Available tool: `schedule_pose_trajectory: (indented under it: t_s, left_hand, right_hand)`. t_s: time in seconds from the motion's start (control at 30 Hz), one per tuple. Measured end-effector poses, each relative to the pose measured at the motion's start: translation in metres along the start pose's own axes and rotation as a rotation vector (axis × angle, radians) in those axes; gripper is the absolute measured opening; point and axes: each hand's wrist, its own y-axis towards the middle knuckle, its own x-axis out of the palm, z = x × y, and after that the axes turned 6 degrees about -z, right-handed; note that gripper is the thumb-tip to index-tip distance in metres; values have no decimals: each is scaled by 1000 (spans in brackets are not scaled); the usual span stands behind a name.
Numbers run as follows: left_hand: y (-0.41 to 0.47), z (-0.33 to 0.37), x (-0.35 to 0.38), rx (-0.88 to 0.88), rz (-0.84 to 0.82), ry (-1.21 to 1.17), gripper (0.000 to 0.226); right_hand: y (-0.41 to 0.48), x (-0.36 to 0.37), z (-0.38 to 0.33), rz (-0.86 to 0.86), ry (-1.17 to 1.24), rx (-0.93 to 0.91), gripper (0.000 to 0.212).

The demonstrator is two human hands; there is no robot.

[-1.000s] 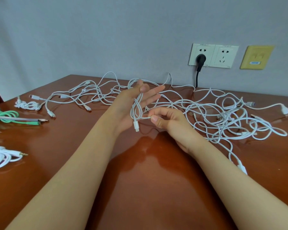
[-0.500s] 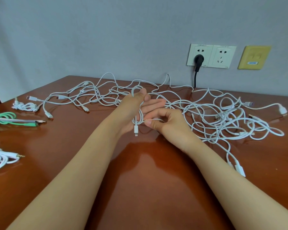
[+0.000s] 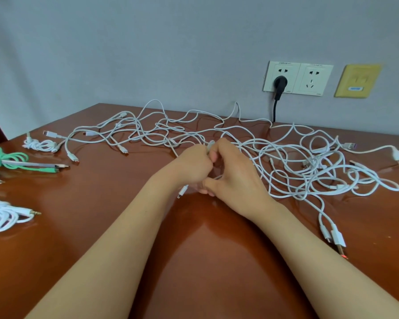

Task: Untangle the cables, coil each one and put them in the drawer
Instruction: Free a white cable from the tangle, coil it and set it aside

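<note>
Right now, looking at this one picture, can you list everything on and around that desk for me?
tangle of thin white charging cables: several, number unclear; white; table's middle and right.
held white cable: one; white; between both hands, connector hanging below.
small white cable bundle: one; white; table's far left.
green cable bundle: one; green; left edge.
white bundled cable with audio jack: one; white; near left edge.
glossy brown wooden table: one; reddish brown; under everything.
white wall sockets: two; white; grey wall.
black plug: one; black; left socket.
yellow wall plate: one; yellow; right of sockets.
left hand: grips the held cable.
right hand: pinches it too.
</note>
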Motion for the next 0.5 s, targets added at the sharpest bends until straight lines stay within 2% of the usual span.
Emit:
schedule_pose_trajectory:
  t_s: [0.1,0.2,0.3,0.4,0.5]
  left_hand:
    - [-5,6,3,-5,-43,148,35]
    - [0,3,-4,54,66,201,28]
    - [3,-2,-9,63,98,82,39]
    - [3,-1,-7,37,-5,-23,40]
    - [2,-3,-11,19,-96,-160,36]
  right_hand:
    - [0,2,2,33,68,-18,40]
    - [0,2,5,58,54,-52,32]
    - [1,-2,8,103,-58,-78,26]
    - [-1,-2,13,77,-182,-44,19]
    - [-1,-6,22,-24,-215,25,8]
